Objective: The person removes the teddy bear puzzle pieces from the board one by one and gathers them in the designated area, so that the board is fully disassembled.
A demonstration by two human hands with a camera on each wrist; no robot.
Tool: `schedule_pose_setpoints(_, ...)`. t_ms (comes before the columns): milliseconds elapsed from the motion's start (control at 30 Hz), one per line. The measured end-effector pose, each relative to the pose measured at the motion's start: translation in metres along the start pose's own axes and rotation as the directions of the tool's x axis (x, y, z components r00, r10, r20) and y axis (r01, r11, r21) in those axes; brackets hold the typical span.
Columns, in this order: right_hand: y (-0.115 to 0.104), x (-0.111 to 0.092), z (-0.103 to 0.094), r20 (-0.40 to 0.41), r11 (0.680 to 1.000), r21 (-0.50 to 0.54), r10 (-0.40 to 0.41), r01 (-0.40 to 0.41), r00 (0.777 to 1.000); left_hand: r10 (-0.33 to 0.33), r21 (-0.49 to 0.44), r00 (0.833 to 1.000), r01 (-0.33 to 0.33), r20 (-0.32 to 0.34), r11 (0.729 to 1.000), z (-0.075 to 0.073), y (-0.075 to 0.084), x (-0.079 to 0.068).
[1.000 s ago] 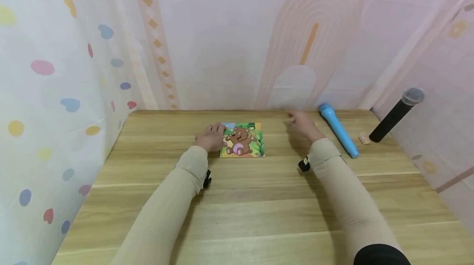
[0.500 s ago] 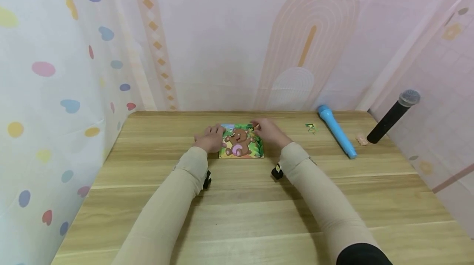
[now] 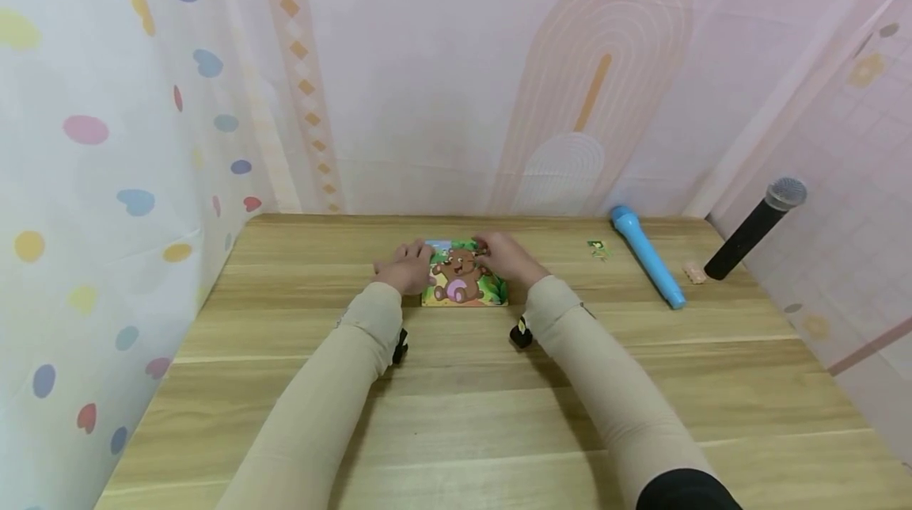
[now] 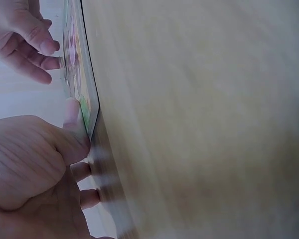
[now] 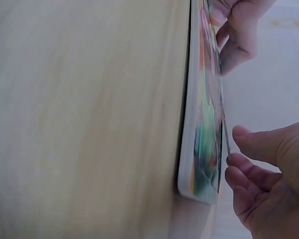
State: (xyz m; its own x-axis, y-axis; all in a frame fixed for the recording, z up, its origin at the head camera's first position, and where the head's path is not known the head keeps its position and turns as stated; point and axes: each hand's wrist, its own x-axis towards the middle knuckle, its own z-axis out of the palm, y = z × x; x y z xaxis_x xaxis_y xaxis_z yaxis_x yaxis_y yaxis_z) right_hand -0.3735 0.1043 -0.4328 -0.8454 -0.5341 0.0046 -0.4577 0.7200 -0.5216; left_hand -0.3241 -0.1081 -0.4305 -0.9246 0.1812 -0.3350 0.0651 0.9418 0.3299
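A jigsaw puzzle board [image 3: 457,291] with a brown bear picture lies flat near the back of the table. My left hand [image 3: 406,269] rests at its left edge; in the left wrist view the thumb [image 4: 72,115] presses on the board's corner. My right hand [image 3: 510,258] is over the board's upper right part. In the right wrist view a thin puzzle piece [image 5: 225,135] tilts up from the board. A right fingertip [image 5: 232,160] touches its raised end, while the thumb stands a little apart from it.
Loose puzzle pieces [image 3: 598,249] lie right of the board. Farther right are a blue toy microphone [image 3: 648,257], a small pinkish object [image 3: 694,272] and a black microphone [image 3: 748,239] with a silver head. Patterned curtains [image 3: 427,82] enclose the back and sides of the table [image 3: 456,415].
My right hand has moved left from beside the blue microphone to the board's upper right part, uncovering the loose pieces. A puzzle piece now tilts up there. My left hand stays in place.
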Motion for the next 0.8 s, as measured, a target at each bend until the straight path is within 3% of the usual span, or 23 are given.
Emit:
schedule_pose_setpoints(267,-0.0083,0.0035,0.0062,0.007,0.996,-0.051,0.075,-0.075,0.997,0.001,0.003,1.000,-0.001,-0.003,1.000,0.0000,0.0003,-0.0007)
schedule_pose_setpoints(800,-0.0097,0.0091,0.0075,-0.043,0.991,-0.060,0.117,-0.120,0.992,0.006,0.002,1.000,-0.006,-0.009,1.000,-0.0017,0.0044,-0.0001)
